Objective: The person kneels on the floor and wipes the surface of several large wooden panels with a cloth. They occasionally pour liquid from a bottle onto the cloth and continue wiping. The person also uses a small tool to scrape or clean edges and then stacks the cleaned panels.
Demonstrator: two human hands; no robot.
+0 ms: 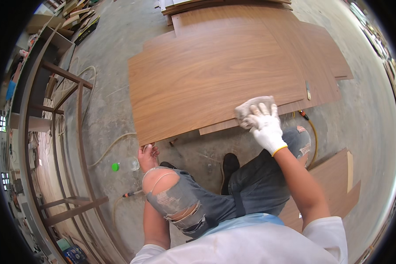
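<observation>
A brown wood-grain panel [215, 66] lies in front of me on top of other panels of the same colour. My right hand [267, 127], in a white knitted glove with a yellow cuff edge, presses a greyish-white cloth [253, 108] onto the panel near its front edge. The bare fingers of my left hand [148, 155] are curled at the panel's near left corner, gripping or steadying it; the underside of that grip is hidden. A small scraper-like tool [308, 90] with a pale blade and blue end rests on the panels right of the cloth.
On the left stands a dark wooden frame [77, 127]. A clear bottle [130, 165] with a green cap [115, 166] lies near my left knee. Hoses [314, 136] run over the concrete floor on both sides. More brown boards [330, 176] lie at my right; scrap wood [79, 13] is piled far left.
</observation>
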